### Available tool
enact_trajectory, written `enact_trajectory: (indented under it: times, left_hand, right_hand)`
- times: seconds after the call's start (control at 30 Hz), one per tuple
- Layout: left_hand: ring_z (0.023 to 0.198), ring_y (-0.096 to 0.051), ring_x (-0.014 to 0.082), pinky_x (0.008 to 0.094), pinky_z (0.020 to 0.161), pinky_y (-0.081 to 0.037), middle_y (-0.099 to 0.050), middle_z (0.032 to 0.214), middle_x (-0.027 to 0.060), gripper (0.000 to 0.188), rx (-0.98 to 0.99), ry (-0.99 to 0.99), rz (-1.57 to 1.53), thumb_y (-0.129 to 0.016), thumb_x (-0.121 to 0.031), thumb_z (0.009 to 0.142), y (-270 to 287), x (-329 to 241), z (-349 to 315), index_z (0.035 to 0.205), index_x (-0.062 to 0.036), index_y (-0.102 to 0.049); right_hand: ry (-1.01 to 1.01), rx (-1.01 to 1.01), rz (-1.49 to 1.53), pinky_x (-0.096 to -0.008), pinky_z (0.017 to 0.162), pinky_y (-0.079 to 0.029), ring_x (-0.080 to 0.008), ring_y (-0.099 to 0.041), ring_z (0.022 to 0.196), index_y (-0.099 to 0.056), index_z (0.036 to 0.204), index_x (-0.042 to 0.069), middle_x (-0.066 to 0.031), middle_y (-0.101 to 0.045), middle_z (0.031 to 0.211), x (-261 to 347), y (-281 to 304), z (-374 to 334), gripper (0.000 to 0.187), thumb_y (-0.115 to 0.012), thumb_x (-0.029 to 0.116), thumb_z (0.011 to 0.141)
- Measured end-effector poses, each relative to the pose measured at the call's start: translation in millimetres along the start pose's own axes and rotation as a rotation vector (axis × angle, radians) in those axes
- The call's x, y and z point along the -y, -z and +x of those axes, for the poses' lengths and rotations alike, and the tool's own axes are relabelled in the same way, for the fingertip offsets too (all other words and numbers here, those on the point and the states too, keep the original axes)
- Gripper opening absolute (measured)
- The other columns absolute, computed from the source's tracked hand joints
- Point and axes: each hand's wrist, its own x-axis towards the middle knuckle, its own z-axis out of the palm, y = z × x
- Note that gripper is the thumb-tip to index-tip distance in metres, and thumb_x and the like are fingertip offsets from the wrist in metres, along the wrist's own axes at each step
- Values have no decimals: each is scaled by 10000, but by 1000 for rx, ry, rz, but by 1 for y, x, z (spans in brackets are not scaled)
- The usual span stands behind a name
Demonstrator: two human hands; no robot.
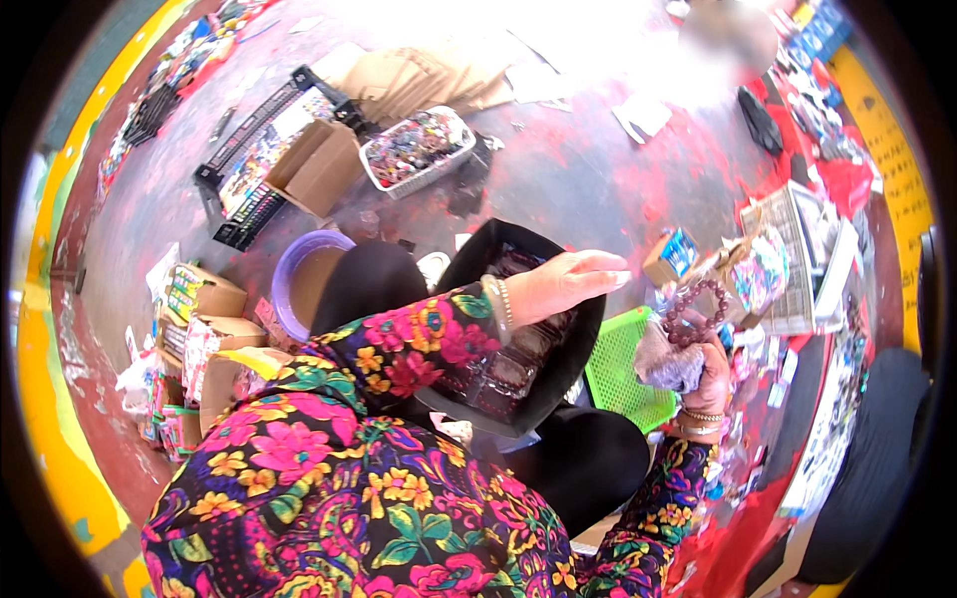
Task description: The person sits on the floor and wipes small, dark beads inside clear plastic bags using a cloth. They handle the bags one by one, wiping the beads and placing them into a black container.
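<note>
My left hand (563,289) stretches flat above a black tub (588,344) on my lap, fingers extended and nothing in them. Inside the tub lie several clear packets (508,374) with dark red beads. Off to the right, my right hand (710,381) is closed on a greyish-mauve cloth-like bundle (668,364) and a dark red bead bracelet (698,311), which stands up above the fingers. Whether the bundle is cloth or a bag is hard to tell. A bright green basket (623,364) sits between the tub and my right hand.
A purple bucket (282,289) stands beside my left knee. Farther out are a white basket of small trinkets (419,149), a black crate (234,224) and an opened cardboard box (314,169). Cartons (199,339) are stacked at left. A pale wicker basket (788,269) stands at right.
</note>
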Motion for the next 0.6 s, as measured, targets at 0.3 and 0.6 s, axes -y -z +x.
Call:
enact_trajectory:
  times: [0.3,0.6]
  left_hand:
    - [979,-588,183,304,837,-486,-578,1113,108,361,169,-58,-782,-479,-123,915,2,-40,0,1259,-27,-432]
    - [842,-596,158,328,650,-523,-556,965,39,349,-311,-167,-730,-481,-87,898,35,-22,16,1237,-157,-436]
  right_hand:
    - [-9,345,-200,-257,657,-461,-180,-594,774,-572,1097,-40,-113,-638,946,-7,-101,18,364,-517,95,763]
    - [279,80,-220,-306,829,-484,-164,-581,936,-555,1130,-32,-102,-609,1052,54,-101,19,264,-539,99,901]
